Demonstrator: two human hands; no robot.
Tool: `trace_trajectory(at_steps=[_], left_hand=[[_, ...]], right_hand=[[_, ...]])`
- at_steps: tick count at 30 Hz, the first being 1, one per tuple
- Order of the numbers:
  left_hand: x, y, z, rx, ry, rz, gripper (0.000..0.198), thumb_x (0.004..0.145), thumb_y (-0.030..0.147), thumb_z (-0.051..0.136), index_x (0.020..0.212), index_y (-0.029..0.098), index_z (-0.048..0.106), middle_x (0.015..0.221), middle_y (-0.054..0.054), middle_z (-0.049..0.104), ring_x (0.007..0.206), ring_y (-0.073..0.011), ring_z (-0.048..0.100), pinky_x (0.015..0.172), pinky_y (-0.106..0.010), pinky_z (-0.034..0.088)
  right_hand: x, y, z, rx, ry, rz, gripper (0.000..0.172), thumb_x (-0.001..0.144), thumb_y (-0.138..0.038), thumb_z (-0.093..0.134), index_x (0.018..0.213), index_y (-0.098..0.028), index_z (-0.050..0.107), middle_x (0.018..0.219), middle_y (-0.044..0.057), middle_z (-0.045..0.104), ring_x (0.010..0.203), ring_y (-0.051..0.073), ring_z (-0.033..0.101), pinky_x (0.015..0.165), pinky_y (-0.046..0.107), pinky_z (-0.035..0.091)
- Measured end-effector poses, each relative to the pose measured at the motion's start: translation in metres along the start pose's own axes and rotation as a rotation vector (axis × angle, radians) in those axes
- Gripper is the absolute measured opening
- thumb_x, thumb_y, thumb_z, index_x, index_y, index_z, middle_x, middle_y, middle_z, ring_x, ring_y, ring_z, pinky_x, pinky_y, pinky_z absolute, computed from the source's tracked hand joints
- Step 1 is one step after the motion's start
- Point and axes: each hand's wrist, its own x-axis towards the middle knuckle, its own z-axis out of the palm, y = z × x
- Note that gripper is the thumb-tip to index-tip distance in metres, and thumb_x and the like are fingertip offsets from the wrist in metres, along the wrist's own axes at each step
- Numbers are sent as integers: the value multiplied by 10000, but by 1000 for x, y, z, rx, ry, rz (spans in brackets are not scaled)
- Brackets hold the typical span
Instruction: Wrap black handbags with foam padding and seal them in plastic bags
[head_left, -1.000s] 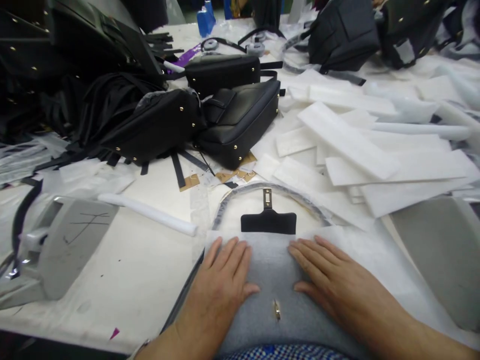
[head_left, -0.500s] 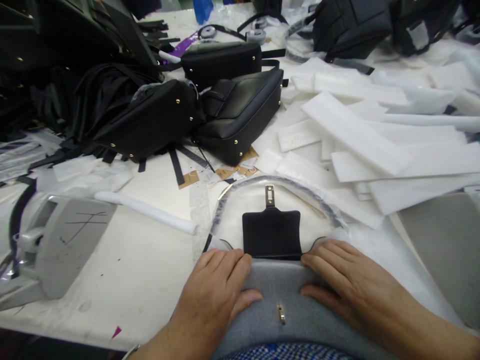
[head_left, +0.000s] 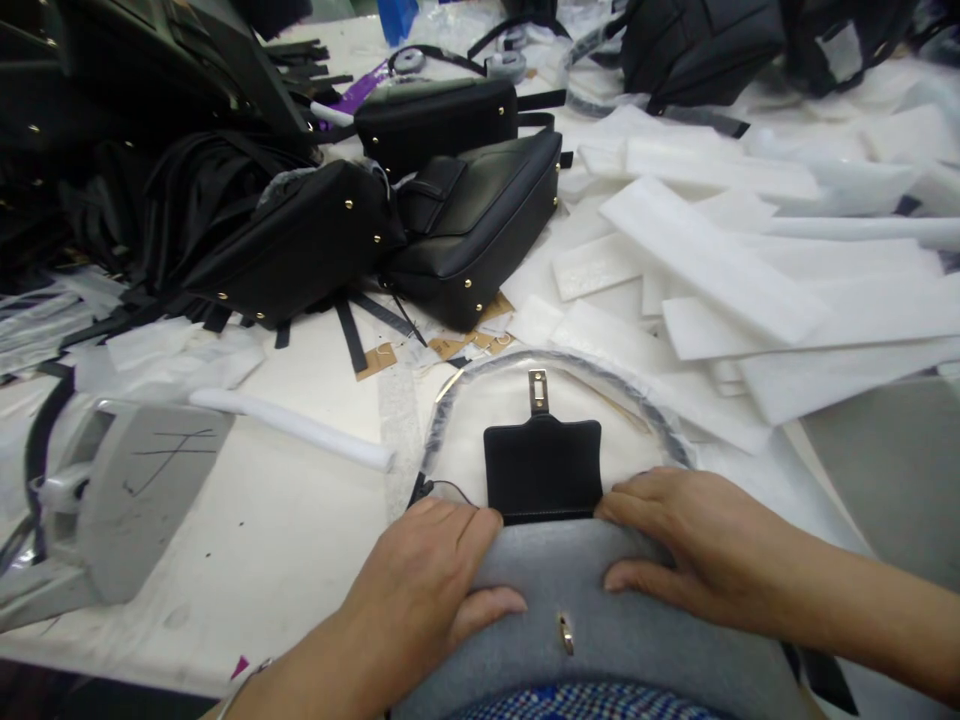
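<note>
A bag wrapped in grey-white foam sheet (head_left: pixel 570 580) lies at the near table edge, a small gold clasp (head_left: pixel 564 634) showing through it. Its black flap (head_left: pixel 542 468) with a metal buckle (head_left: pixel 537 391) sticks out beyond the sheet, inside a wrapped curved handle (head_left: pixel 555 365). My left hand (head_left: pixel 431 575) presses on the sheet's left top edge, fingers curled over it. My right hand (head_left: pixel 694 545) grips the right top edge, fingers bent over the fold beside the flap.
Two black bags (head_left: pixel 300 240) (head_left: pixel 480 215) lie behind, with more black bags and straps at the far left and back. White foam strips (head_left: pixel 712 270) pile up on the right. A rolled foam tube (head_left: pixel 292 428) and a grey tape dispenser (head_left: pixel 127 490) sit left.
The foam sheet has been drawn back toward me, baring more of the black flap. Both hands went from lying flat to curling over the sheet's top edge.
</note>
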Motion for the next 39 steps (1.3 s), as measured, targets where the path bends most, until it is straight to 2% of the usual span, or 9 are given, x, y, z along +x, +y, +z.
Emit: trace_trajectory(at_steps=[3,6,10,13,17,22,24,30,39], left_hand=[[1,-3,4,12,-27,-19,477,819,599,667,1019,177,569,845,-40,660,746,-242,612,655,-380,494],[0,-4,7,3,-29,-21,476,837,593,648,1044,174,559,870,-55,666,771,-254,618,667,-387,495],[1,-5,5,-13,-23,28,482,863,609,600,1090,189,538,870,-48,675,745,-252,628,644,-382,488],[2,-8,4,-32,-46,45,499,870,618,584,1135,201,517,875,-36,682,738,-249,637,639,-379,485],[2,-13,9,-23,-60,31,515,872,642,560,1145,207,519,867,-29,681,732,-242,639,648,-376,481],[3,-13,11,1,-31,45,521,922,668,421,1100,194,547,832,-32,677,719,-238,640,644,-376,479],[4,-11,9,5,8,63,557,930,682,358,1088,185,555,824,-36,681,703,-231,639,635,-371,483],[4,-7,13,37,88,6,546,961,644,323,1103,177,568,818,-39,706,678,-230,650,614,-377,499],[11,-11,30,156,25,-54,512,963,633,352,1092,196,584,714,-31,669,640,-253,644,584,-394,515]], right_hand=[[-1,2,7,-70,63,11,296,903,-503,627,951,-210,635,824,47,680,773,245,667,776,407,516],[-10,0,13,-142,152,3,381,944,-551,542,994,-184,631,827,52,668,804,255,663,986,517,426],[-19,0,13,-133,179,16,485,943,-616,486,1059,-162,613,830,80,669,769,252,648,741,408,497],[-12,8,10,-98,54,57,516,884,-691,521,953,-191,627,732,54,650,679,251,632,588,358,455],[-1,13,7,-44,-54,42,457,928,-632,501,828,-203,620,737,44,640,701,237,624,657,375,472],[-8,1,14,-197,195,-67,424,1000,-492,453,1199,-147,597,1028,122,661,971,278,621,896,461,472],[-11,-5,19,-234,232,-83,444,1021,-477,396,1191,-113,587,952,114,666,896,259,629,851,428,489],[-8,-11,26,-222,216,52,383,1024,-466,392,780,-219,552,675,25,605,620,217,602,589,345,428],[6,-1,42,-365,120,129,346,970,-507,514,762,-230,528,584,11,614,530,232,629,499,317,318]])
